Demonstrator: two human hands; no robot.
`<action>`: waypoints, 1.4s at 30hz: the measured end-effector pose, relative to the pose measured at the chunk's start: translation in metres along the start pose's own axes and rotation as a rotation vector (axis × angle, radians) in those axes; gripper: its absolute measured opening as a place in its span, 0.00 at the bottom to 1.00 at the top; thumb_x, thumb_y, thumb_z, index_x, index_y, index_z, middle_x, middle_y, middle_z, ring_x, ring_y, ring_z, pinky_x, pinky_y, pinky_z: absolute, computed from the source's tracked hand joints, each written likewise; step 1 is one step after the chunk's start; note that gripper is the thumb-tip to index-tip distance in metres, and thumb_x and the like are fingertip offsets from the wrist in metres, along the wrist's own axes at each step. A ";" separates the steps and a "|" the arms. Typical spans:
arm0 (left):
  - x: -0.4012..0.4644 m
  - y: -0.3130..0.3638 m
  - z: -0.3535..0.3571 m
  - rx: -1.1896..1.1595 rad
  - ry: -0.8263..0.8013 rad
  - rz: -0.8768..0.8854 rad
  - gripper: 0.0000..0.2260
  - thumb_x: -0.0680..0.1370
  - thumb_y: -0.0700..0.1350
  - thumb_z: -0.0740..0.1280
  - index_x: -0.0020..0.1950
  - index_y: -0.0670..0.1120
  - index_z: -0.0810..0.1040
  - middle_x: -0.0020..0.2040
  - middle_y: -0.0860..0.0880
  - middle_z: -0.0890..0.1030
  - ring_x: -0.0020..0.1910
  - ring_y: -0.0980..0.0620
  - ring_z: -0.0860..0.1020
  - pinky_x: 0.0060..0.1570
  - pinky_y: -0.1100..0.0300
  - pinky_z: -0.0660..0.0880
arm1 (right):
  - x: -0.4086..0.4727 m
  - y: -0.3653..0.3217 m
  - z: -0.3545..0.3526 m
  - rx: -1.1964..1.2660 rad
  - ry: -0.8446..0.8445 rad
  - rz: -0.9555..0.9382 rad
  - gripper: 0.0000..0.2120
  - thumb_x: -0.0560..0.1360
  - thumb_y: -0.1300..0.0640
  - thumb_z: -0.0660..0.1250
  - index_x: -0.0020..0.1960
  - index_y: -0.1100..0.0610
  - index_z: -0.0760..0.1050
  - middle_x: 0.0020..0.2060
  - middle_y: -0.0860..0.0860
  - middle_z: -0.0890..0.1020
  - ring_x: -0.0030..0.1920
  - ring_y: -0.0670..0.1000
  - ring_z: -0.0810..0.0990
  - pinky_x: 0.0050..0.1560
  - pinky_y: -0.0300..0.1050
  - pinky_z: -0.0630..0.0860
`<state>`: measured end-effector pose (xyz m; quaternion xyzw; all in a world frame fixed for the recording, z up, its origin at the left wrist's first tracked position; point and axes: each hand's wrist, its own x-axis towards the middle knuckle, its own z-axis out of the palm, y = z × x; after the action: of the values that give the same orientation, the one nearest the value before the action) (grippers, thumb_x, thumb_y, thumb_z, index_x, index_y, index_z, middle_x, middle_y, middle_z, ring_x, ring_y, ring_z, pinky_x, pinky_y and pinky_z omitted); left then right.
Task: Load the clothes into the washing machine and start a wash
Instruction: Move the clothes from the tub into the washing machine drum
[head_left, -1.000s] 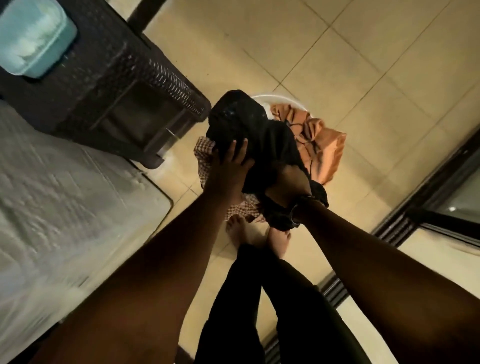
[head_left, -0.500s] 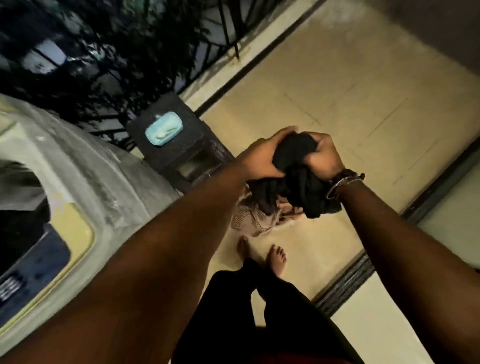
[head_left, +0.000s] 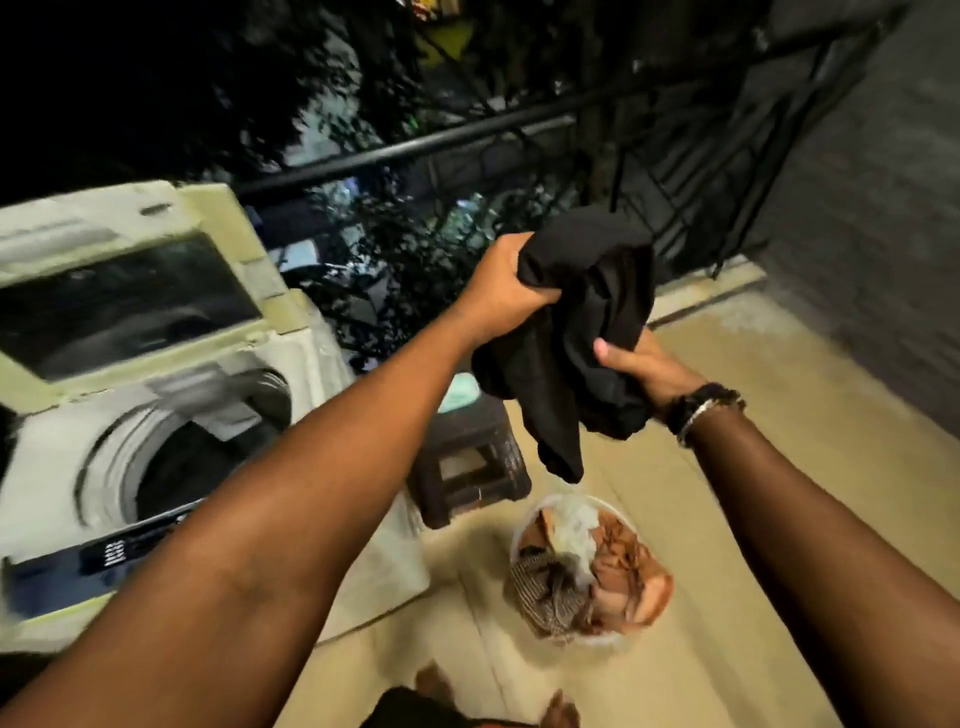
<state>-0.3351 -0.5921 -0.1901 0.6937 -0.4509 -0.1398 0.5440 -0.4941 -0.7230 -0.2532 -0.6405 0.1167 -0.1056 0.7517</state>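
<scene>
Washing machine (head_left: 171, 415) stands open at left. Black garment (head_left: 571, 338), soft, light and floppy, hangs bunched right of it; left hand (head_left: 506, 291) fisted on top, right hand (head_left: 641, 366) clutching underneath. Best gathered, tail included.

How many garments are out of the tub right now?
1 for certain: the black garment, bunched between the left hand and right hand. The rest sit heaped in the white tub on the floor; that pile is too tangled to count.
</scene>
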 end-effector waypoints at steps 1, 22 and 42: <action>-0.006 0.006 -0.017 -0.001 0.055 0.010 0.12 0.66 0.33 0.71 0.49 0.40 0.80 0.44 0.51 0.83 0.43 0.66 0.78 0.47 0.63 0.76 | 0.010 0.004 0.020 0.014 -0.050 0.044 0.45 0.53 0.36 0.84 0.63 0.58 0.76 0.55 0.51 0.84 0.56 0.50 0.82 0.59 0.47 0.77; -0.299 -0.119 -0.432 0.158 0.807 -0.564 0.25 0.79 0.31 0.66 0.74 0.33 0.63 0.72 0.36 0.70 0.70 0.42 0.72 0.60 0.66 0.69 | 0.198 0.061 0.527 -0.592 -0.301 -0.300 0.41 0.60 0.54 0.83 0.70 0.54 0.71 0.65 0.45 0.78 0.64 0.41 0.76 0.66 0.40 0.72; -0.371 -0.282 -0.475 0.634 0.050 -0.988 0.43 0.71 0.64 0.72 0.80 0.51 0.56 0.77 0.43 0.61 0.75 0.39 0.61 0.70 0.43 0.67 | 0.228 0.198 0.546 -1.424 -0.418 0.247 0.50 0.65 0.35 0.75 0.79 0.43 0.54 0.77 0.51 0.61 0.74 0.59 0.67 0.70 0.66 0.65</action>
<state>-0.0819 -0.0044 -0.3737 0.9536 -0.0808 -0.2187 0.1906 -0.1054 -0.2496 -0.3749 -0.9608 0.0825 0.2044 0.1684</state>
